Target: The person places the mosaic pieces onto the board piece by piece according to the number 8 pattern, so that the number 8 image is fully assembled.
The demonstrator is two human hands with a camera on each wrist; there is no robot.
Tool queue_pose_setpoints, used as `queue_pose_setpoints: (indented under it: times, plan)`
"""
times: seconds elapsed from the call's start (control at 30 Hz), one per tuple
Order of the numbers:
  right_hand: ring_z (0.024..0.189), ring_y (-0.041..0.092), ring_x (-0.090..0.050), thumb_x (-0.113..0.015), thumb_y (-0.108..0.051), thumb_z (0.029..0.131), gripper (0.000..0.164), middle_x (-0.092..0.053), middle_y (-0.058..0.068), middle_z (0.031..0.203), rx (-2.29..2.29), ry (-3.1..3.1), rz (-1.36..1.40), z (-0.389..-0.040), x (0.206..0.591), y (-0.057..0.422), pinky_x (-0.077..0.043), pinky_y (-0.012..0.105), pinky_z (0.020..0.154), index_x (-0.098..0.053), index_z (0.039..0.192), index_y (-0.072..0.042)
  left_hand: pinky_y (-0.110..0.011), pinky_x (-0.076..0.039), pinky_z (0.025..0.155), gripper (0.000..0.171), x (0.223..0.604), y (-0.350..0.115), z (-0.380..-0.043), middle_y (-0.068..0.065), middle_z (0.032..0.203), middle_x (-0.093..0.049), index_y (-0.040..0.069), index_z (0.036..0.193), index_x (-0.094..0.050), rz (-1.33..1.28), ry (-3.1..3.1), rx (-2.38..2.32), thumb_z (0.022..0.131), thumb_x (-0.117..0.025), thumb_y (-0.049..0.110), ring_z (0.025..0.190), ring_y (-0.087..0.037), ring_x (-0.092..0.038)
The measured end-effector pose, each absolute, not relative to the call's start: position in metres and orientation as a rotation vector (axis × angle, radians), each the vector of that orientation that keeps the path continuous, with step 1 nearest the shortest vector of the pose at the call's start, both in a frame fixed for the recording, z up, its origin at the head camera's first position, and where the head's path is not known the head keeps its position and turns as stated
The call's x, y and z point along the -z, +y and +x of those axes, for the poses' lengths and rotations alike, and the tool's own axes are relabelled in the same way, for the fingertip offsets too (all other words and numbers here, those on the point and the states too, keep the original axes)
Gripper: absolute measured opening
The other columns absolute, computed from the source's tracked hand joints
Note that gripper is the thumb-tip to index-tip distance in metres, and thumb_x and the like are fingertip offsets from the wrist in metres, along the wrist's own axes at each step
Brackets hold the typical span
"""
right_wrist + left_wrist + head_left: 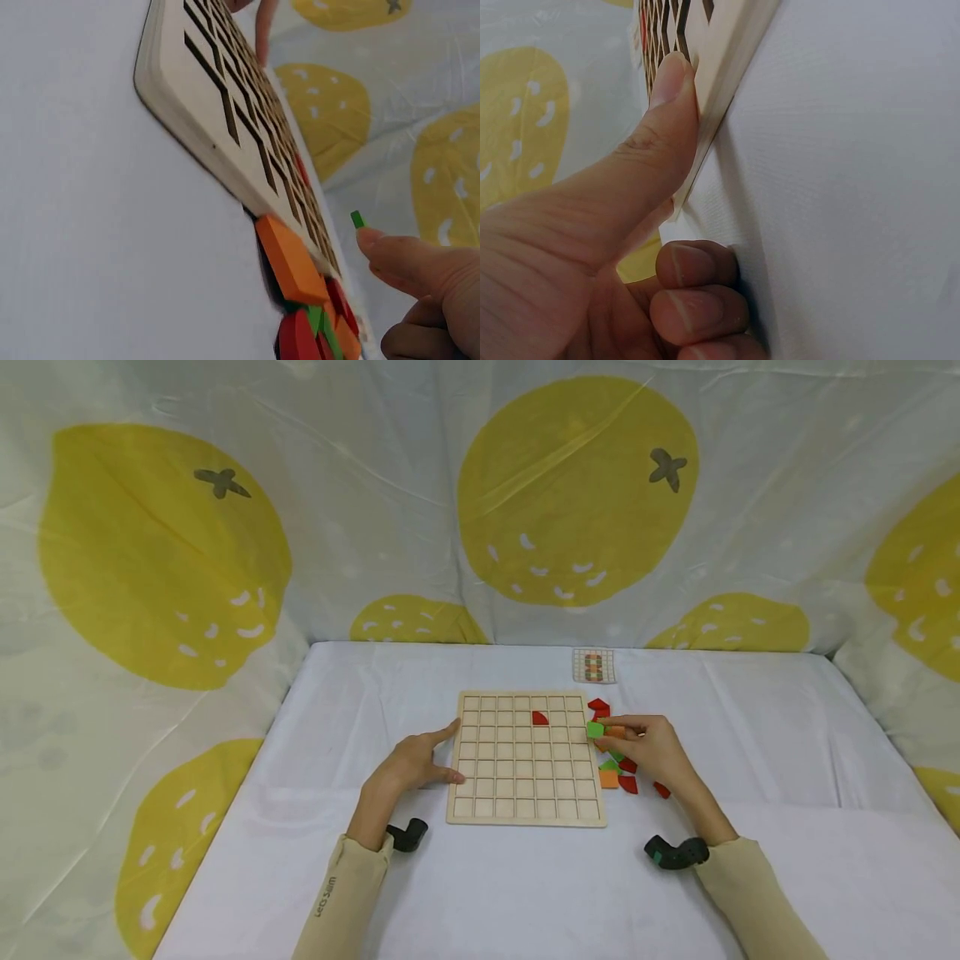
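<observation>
A square wooden grid board (527,819) lies on the white cloth, with one red quarter-round piece (540,718) in a cell of its second row. My left hand (411,762) touches the board's left edge with thumb and index finger spread apart. In the left wrist view the thumb (656,127) presses on the rim while other fingers curl loosely below. A small green square tile (596,730) is pinched between thumb and index finger of my right hand (651,748), raised over the board's right edge. Beneath that hand lies a pile of loose pieces, partly hidden.
Along the board's right side lie an orange square (609,779), a red quarter-round piece (628,785) and several other red, green and orange pieces. A pattern card (594,666) sits behind the board. Lemon-printed cloth (405,510) walls the table's back and sides.
</observation>
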State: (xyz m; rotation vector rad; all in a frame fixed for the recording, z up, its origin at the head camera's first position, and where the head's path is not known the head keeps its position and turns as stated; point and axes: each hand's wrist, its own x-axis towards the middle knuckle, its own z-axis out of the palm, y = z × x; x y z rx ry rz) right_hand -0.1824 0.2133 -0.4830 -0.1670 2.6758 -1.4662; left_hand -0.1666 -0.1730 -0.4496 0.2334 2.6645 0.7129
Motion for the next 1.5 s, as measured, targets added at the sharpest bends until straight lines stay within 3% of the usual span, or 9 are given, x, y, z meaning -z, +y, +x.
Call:
queue_pose_setpoints:
  times: [0.13,0.63,1.5]
  plan:
    - [0.047,0.009,-0.026,-0.086,-0.025,0.086,0.038,-0.028,-0.008,0.057,1.494,2.629,-0.197,-0.186,0.483,0.196,-0.023,0.021,0.045,-0.078,0.118,-0.005,-0.057,-0.045,0.113,0.101,0.451,-0.173,-0.166,-0.024,0.157,-0.047,0.022,0.163,-0.032,0.239,2.656,-0.724,0.079,-0.088,0.037,0.145,-0.043,-0.048]
    - [0.054,0.009,-0.025,-0.088,-0.022,0.084,0.033,-0.030,-0.006,0.057,1.454,2.642,-0.320,-0.195,0.491,0.152,-0.019,0.022,0.049,-0.080,0.113,-0.010,-0.057,-0.042,0.117,0.102,0.451,-0.172,-0.167,-0.021,0.161,-0.043,0.024,0.163,-0.031,0.224,2.646,-0.729,0.079,-0.087,0.037,0.149,-0.042,-0.043]
    - [0.053,0.009,-0.026,-0.084,-0.020,0.088,0.030,-0.031,-0.006,0.056,1.399,2.708,-0.360,-0.199,0.491,0.143,-0.020,0.022,0.049,-0.080,0.116,-0.009,-0.056,-0.042,0.117,0.101,0.449,-0.174,-0.169,-0.021,0.160,-0.043,0.024,0.163,-0.032,0.210,2.649,-0.724,0.080,-0.088,0.036,0.149,-0.040,-0.043]
